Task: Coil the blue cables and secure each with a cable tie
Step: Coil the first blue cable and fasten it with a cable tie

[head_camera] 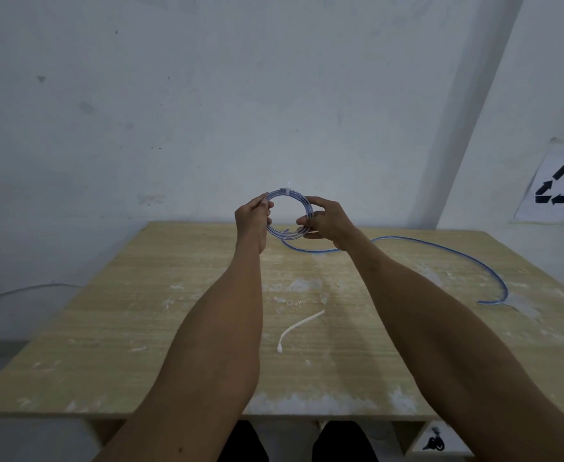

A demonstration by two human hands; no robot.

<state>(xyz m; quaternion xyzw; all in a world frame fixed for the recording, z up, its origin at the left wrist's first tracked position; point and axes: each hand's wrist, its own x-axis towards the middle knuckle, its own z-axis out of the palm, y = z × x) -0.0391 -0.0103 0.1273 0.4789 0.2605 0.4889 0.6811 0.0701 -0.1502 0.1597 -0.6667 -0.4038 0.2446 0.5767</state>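
Left grip (252,216): closed on the left side of the coil, fingers curled around the strands, thumb on the near face.
Right grip (327,218): closed on the lower right of the coil, pinching the strands between thumb and fingertips.
Coil (299,196): blue cable wound in several round turns. I see it held between both grips, up off the counter and over its far edge, with the opening facing me.
Fitted tie (288,191): a white band wraps the strands at the top of the coil. I can't tell how tight it is.
Loose cable (314,252): a second run of blue cable lies uncoiled on the counter. It starts just under the coil, passes behind my right forearm, sweeps to the right edge and hooks back. I can't tell whether it joins the coil.
Spare tie (297,328): white, flat on the counter between my forearms, slightly curved with the head end nearest me. It is well apart from both cables.
Counter (140,328): light wood grain with pale scuffed patches.
Recycling sign (557,188): a paper sheet on the wall to the right.
Grey lead (24,290): runs along the floor to the left of the counter.
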